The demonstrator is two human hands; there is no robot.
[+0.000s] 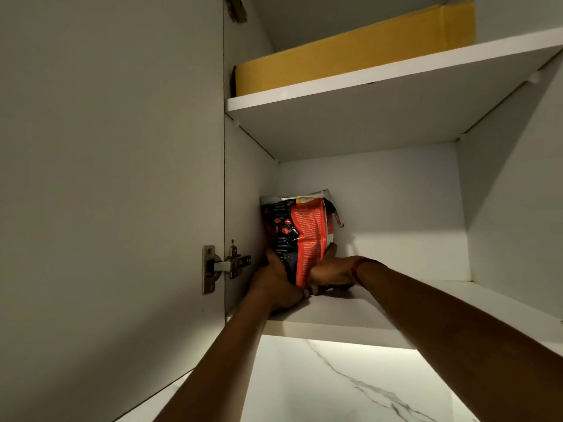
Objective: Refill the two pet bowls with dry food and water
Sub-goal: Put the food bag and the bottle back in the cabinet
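Observation:
A red and black dry food bag (301, 233) stands upright in the back left corner of the lower shelf (380, 312) of an open white wall cabinet. Its top is crumpled and partly open. My left hand (275, 284) grips the bag's lower left side. My right hand (330, 271), with a red thread on the wrist, clasps its lower right side. Both arms reach up from below. No bowls are in view.
A flat yellow cardboard box (359, 53) lies on the upper shelf (380, 74). The open cabinet door (106, 178) stands at the left, hung on a metal hinge (224, 264). Below the cabinet a lit white marble wall (335, 385) shows.

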